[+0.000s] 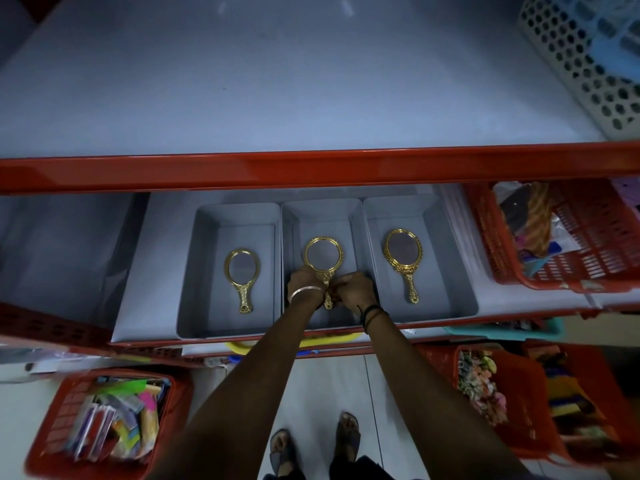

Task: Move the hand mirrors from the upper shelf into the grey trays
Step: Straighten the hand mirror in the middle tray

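Three grey trays stand side by side on the lower shelf. A gold oval hand mirror [241,275] lies flat in the left tray [204,271]. Another ornate gold mirror [403,259] lies in the right tray [446,271]. In the middle tray [356,216] a round gold mirror [323,256] rests with its handle toward me. My left hand [304,282] and my right hand [355,289] are both closed on that handle, one on each side. The upper shelf [277,81] above the red rail shows no mirrors.
A white perforated basket [581,60] sits at the upper shelf's right end. Red baskets of goods stand at right [568,237], lower right [502,393] and lower left [104,420]. The red shelf rail [311,168] crosses above the trays. My feet are on the tiled floor below.
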Tool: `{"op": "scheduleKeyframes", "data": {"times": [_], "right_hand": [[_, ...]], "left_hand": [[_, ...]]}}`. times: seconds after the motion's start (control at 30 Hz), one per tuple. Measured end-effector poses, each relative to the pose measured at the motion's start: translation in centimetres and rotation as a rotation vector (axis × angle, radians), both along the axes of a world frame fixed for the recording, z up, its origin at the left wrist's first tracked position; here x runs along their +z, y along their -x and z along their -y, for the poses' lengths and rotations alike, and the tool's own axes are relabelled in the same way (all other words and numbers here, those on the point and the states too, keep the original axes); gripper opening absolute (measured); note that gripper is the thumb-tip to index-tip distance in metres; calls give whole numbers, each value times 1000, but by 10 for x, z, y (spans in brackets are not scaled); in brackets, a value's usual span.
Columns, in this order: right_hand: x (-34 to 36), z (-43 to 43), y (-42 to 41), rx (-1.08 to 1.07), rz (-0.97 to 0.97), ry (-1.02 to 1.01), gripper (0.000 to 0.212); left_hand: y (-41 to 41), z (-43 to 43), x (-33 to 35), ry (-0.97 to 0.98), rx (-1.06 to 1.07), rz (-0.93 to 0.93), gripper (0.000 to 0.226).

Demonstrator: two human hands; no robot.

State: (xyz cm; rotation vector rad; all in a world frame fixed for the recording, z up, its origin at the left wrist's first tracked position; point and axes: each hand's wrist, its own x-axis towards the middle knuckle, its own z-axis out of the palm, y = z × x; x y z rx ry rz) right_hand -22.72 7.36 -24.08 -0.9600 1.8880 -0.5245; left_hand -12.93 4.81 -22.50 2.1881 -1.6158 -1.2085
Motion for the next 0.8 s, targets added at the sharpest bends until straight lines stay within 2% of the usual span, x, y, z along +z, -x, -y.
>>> {"op": "scheduleKeyframes", "data": {"times": [0.8], "right_hand": [[10, -9, 0, -8, 13, 41, 21]], "left_hand": [[1, -8, -8, 80, -57, 25, 18]]}}
